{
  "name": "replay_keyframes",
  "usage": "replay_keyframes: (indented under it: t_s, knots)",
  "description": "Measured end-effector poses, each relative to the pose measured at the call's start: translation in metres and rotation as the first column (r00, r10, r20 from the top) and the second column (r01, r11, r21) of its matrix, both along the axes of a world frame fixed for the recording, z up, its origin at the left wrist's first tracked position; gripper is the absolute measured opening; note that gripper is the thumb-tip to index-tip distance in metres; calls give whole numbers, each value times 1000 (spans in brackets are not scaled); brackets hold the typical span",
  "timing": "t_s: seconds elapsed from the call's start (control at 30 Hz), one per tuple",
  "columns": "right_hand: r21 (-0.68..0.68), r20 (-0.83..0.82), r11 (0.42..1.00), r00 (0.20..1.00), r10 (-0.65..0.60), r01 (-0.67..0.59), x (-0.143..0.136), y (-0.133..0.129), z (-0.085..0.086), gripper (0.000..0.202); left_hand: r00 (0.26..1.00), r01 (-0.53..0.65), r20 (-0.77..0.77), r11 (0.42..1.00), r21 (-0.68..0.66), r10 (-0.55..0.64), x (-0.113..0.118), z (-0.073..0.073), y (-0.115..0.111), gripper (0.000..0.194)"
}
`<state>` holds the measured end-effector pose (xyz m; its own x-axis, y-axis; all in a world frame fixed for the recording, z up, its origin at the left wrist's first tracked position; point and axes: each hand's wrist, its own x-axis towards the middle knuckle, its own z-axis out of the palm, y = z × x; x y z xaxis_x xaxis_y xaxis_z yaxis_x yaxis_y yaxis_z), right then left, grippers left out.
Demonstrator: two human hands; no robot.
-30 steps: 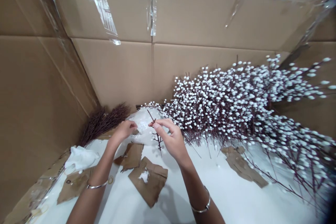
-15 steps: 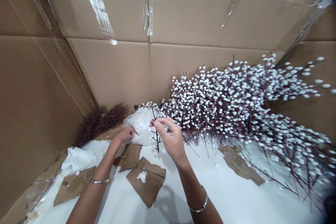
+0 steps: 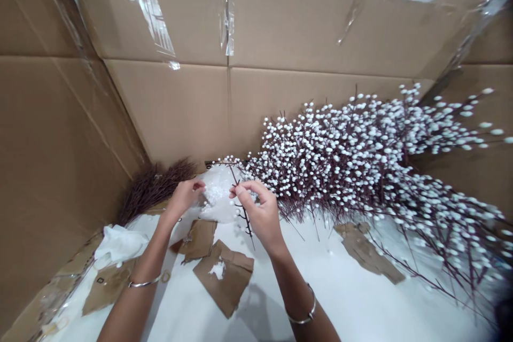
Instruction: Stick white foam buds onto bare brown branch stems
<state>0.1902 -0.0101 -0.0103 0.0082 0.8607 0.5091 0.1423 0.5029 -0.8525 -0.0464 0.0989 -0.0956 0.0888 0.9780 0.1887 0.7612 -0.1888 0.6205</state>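
My right hand (image 3: 259, 212) pinches a thin dark brown artificial twig (image 3: 246, 219) between thumb and fingers. The twig slants down toward me, with short side stubs on its lower part and small white berries about it. To its left, apart from the twig, my left hand (image 3: 184, 200) is closed with its fingertips together; whether a small piece is in them I cannot make out. Just beyond both hands lies a clear plastic bag (image 3: 220, 208) full of small white berries.
A large heap of white-berried branches (image 3: 340, 155) lies at the right. Bare brown twigs (image 3: 152, 189) are bundled at the left. Torn cardboard pieces (image 3: 230, 283) and a crumpled white sheet (image 3: 120, 246) lie on the white table (image 3: 320, 294). Tall cardboard walls (image 3: 168, 101) surround it.
My left hand has moved up slightly, beside the bag. The twig in my right hand has turned so that its lower end points further right.
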Motion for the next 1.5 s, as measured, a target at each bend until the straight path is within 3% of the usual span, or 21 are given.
replay_keyframes:
  t_s: [0.07, 0.17, 0.3, 0.87, 1.1, 1.3, 1.5]
  knots:
    - [13, 20, 1000, 1000, -5, 5, -1, 0, 0, 20, 993, 22, 114, 997, 71, -30, 11, 24, -15, 26]
    - [32, 32, 999, 999, -25, 24, -3, -1, 0, 19, 849, 109, 491, 974, 198, -195, 34, 53, -46, 25]
    - [52, 34, 996, 997, -68, 66, -5, -2, -1, 16, 749, 66, 605, 939, 338, -271, 60, 72, -76, 15]
    - [90, 51, 989, 991, -122, 117, -5, -1, -3, 15, 767, 99, 499, 842, 531, -404, 77, 77, -88, 11]
    - [132, 59, 982, 988, -143, 134, -7, -2, -2, 15, 860, 78, 338, 753, 653, -382, 76, 82, -93, 12]
    - [178, 69, 974, 986, -154, 139, -8, -2, -3, 15, 895, 106, 232, 687, 719, -381, 75, 85, -96, 15]
    - [200, 80, 972, 987, -143, 125, -9, -1, -3, 15, 916, 93, 211, 692, 716, -341, 75, 86, -98, 12]
